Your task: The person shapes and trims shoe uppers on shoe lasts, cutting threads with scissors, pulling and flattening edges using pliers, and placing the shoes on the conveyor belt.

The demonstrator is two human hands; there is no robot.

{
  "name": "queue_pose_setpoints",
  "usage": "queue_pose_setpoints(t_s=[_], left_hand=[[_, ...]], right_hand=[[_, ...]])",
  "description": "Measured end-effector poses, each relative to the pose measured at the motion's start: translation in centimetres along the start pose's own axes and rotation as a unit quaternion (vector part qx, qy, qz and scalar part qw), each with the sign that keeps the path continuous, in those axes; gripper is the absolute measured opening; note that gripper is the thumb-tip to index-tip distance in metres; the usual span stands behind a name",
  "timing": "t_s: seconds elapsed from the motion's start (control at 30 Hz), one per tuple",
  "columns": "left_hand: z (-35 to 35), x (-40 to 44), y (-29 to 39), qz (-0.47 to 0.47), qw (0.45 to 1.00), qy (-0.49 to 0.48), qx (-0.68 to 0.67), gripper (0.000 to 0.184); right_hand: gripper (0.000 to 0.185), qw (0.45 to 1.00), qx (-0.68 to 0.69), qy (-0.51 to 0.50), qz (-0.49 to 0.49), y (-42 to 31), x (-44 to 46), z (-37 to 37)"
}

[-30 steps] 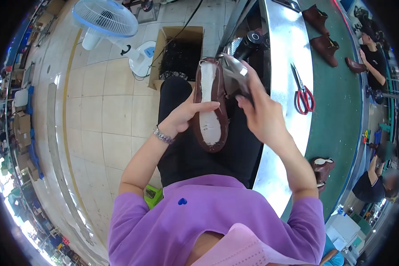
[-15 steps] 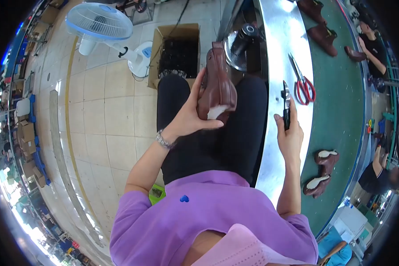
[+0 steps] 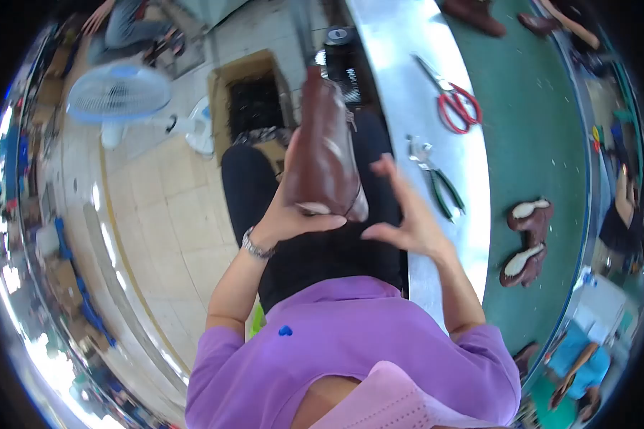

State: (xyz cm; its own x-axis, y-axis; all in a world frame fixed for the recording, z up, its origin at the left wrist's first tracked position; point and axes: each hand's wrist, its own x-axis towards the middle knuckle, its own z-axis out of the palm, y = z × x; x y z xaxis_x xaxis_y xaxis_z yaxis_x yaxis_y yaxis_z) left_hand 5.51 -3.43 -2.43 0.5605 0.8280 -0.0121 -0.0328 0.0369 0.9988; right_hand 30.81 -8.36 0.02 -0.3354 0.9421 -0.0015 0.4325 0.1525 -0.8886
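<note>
A shiny brown leather boot point(image 3: 325, 150) is in my left hand point(image 3: 288, 223), held up above my lap, with a pale patch showing near its lower edge. My left fingers wrap round its far side, and the thumb lies across the bottom. Just right of the boot, my right hand point(image 3: 413, 225) has its thumb and fingers spread, holding nothing and apart from the boot. On the metal bench point(image 3: 397, 43) beside it lie pincers point(image 3: 440, 186) with dark green handles. Farther up the bench are red-handled scissors point(image 3: 454, 104).
A green belt point(image 3: 529, 157) runs beyond the bench, carrying brown shoes point(image 3: 528, 236) with pale soles and another brown shoe point(image 3: 476, 16). A cardboard box point(image 3: 222, 136) with dark contents and a fan point(image 3: 118, 93) stand on the floor. Other people work across the belt.
My right hand has let go of the pincers, which now lie on the bench, and has moved left towards the boot. The boot has turned in my left hand. The view has shifted.
</note>
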Motion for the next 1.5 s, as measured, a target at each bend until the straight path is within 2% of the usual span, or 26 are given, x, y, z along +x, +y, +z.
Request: queue_pose_setpoints(t_s=[0.03,0.1,0.17,0.2,0.23,0.3,0.33,0.4,0.43,0.5,0.53,0.57,0.63,0.7,0.73,0.77,0.83,0.93,1.03,1.1,1.17,1.23,1.3,1.4,1.5], left_hand=[[0.3,0.4,-0.8,-0.04,0.997,-0.033,-0.063,0.115],[2.1,2.4,2.3,-0.138,0.975,0.0,-0.176,0.099],[3.3,6.2,4.7,-0.103,0.986,-0.041,-0.122,0.089],[3.9,8.0,4.3,-0.016,0.992,-0.095,-0.082,0.094],[4.9,8.9,3.8,-0.029,0.98,-0.125,-0.155,0.106],[6.1,9.4,5.1,-0.042,0.978,-0.175,-0.106,0.11],[6.1,9.9,5.3,-0.028,0.977,-0.198,-0.067,0.111],[5.8,10.2,5.5,-0.058,0.973,-0.212,-0.073,0.103],[5.3,10.3,5.4,-0.086,0.97,-0.216,-0.074,0.099],[4.3,10.4,3.8,-0.103,0.971,-0.204,-0.071,0.09],[3.9,10.3,2.9,-0.11,0.972,-0.191,-0.077,0.084],[3.4,10.2,2.3,-0.134,0.971,-0.184,-0.078,0.079],[2.8,10.2,1.8,-0.142,0.972,-0.185,-0.044,0.069],[2.4,10.4,1.2,-0.168,0.968,-0.184,-0.028,0.064],[2.2,10.5,1.0,-0.179,0.967,-0.181,-0.019,0.062],[2.2,10.5,1.1,-0.182,0.967,-0.175,-0.021,0.06],[2.2,10.3,1.3,-0.184,0.97,-0.159,-0.021,0.058],[1.3,9.6,1.8,-0.183,0.974,-0.129,-0.03,0.058],[0.3,8.1,2.0,-0.19,0.977,-0.1,-0.02,0.057],[-0.1,7.0,2.1,-0.196,0.976,-0.087,-0.018,0.057],[-0.5,6.1,2.1,-0.187,0.978,-0.088,-0.016,0.057],[-0.6,5.6,2.1,-0.176,0.98,-0.089,-0.015,0.059],[-0.1,6.0,3.1,-0.167,0.983,-0.067,0.026,0.068],[1.6,6.6,5.0,-0.069,0.989,-0.031,0.126,0.089],[3.4,5.8,6.5,0.091,0.966,-0.038,0.238,0.113]], right_hand=[[0.109,0.986,0.163,-0.029,0.019,-0.4,0.1,0.8],[0.106,0.962,0.266,0.057,0.021,-1.1,-0.2,0.5],[0.1,0.924,0.325,0.202,0.015,-0.7,-0.8,-1.1],[0.092,0.878,0.405,0.248,0.058,-2.3,-0.9,-2.7],[0.083,0.874,0.368,0.306,0.077,-1.4,-1.3,-3.7],[0.071,0.837,0.303,0.444,0.1,1.0,-2.3,-5.8],[0.066,0.816,0.268,0.486,0.164,1.8,-3.1,-7.3],[0.059,0.799,0.098,0.574,0.148,5.4,-4.1,-10.7],[0.058,0.798,0.071,0.579,0.15,5.8,-4.2,-12.3],[0.06,0.789,-0.207,0.526,0.24,8.7,-4.7,-15.7],[0.06,0.788,-0.217,0.455,0.352,7.6,-3.6,-16.8],[0.055,0.795,-0.391,0.399,0.237,10.7,-3.4,-18.2],[0.052,0.771,-0.499,0.379,0.112,11.3,2.2,-20.7],[0.053,0.856,-0.327,0.378,0.13,12.3,10.5,-22.4],[0.059,0.883,-0.265,0.339,0.187,12.7,15.0,-24.0],[0.066,0.887,-0.251,0.343,0.179,14.7,19.3,-25.4],[0.066,0.903,-0.201,0.348,0.15,18.3,27.1,-28.0],[0.058,0.814,-0.401,0.391,0.152,22.5,33.8,-28.7],[0.042,0.899,-0.097,0.392,0.172,22.3,32.0,-29.4],[0.03,0.886,0.088,0.443,0.104,22.2,29.0,-29.2],[0.02,0.878,0.038,0.468,0.096,18.2,24.2,-29.9],[0.019,0.91,0.058,0.41,0.021,13.8,19.1,-30.5],[0.021,0.925,0.073,0.373,-0.031,5.8,15.0,-27.9],[0.023,0.94,0.105,0.322,-0.032,-3.0,10.0,-23.3],[0.028,0.956,0.17,0.239,0.006,-8.2,6.9,-16.6]])
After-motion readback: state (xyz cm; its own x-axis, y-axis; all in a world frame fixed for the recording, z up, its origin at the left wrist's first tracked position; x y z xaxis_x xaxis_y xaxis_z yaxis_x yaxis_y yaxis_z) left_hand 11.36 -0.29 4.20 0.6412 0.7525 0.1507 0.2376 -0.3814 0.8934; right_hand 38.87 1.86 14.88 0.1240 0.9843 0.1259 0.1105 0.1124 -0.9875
